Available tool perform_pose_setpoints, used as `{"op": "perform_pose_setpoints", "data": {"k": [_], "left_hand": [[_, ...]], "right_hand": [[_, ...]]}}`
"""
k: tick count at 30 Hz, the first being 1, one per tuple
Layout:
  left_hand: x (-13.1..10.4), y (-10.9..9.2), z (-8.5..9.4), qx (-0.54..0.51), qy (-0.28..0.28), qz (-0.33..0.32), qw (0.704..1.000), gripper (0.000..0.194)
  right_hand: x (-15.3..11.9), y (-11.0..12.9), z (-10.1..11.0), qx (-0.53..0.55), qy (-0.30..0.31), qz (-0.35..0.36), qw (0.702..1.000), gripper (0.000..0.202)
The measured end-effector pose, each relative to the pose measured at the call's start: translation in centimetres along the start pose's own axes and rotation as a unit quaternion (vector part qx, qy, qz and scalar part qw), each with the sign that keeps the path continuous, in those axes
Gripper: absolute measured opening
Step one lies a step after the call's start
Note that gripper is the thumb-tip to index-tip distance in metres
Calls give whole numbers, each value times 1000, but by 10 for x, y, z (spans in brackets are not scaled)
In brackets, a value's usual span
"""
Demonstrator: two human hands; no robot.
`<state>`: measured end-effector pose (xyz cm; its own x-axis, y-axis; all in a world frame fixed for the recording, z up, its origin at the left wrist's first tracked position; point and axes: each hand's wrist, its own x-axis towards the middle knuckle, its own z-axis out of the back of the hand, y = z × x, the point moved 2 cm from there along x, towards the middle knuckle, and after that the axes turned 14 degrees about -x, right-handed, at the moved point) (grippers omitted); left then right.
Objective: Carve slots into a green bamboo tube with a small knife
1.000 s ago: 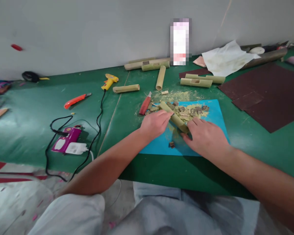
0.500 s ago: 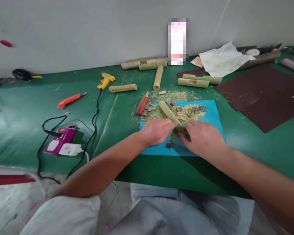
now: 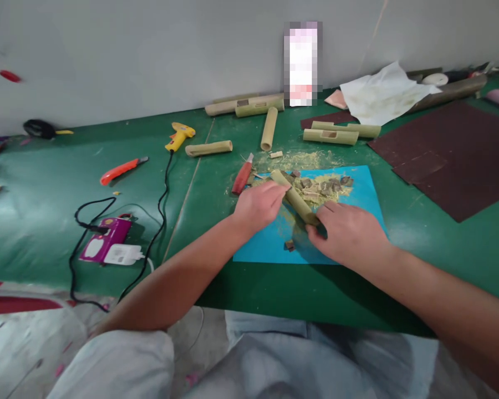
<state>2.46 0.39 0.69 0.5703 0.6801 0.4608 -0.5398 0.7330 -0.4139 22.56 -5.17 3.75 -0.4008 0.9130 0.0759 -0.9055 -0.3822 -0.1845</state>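
Head view: your right hand point(image 3: 351, 230) grips the tube's point(image 3: 298, 203) near end between thumb and fingers, over the sheet point(image 3: 268, 244). Your left hand's point(image 3: 258, 206) fingertips press together beside the tube; any pinched item is indiscernible. The sheet bears chips point(image 3: 335, 183); the tube's inside is hidden.

Appears as a pale green bamboo tube point(image 3: 298, 203), slim and straight, lighter toward the far end. Slants over a blue sheet point(image 3: 266, 247), far end leftward among chips point(image 3: 322, 189), near end rightward. Gripped close to the near end by the right hand point(image 3: 351, 233); met nearer the far end by the left hand's point(image 3: 258, 205) fingertips. Hard to tell whether resting or raised.
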Motion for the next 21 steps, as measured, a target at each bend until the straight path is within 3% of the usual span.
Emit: {"op": "perform_pose_setpoints", "data": {"k": [2, 7, 13, 18, 21], "left_hand": [[0, -1, 0, 2, 2, 8, 1000, 34], [-8, -21, -8, -18, 107, -66, 992, 37], [-1, -7, -1, 39, 4, 17, 999, 38], [-9, -29, -8, -26, 139, -110, 984, 39], [-8, -22, -5, -17, 98, -95, 991, 38]], "right_hand": [[0, 1, 1, -2, 1, -2, 1000, 23], [0, -1, 1, 2, 21, 14, 1000, 23], [2, -4, -2, 8, 23, 8, 1000, 26], [2, -4, -2, 8, 33, 17, 999, 19], [1, -4, -2, 4, 37, 21, 999, 22]]}}
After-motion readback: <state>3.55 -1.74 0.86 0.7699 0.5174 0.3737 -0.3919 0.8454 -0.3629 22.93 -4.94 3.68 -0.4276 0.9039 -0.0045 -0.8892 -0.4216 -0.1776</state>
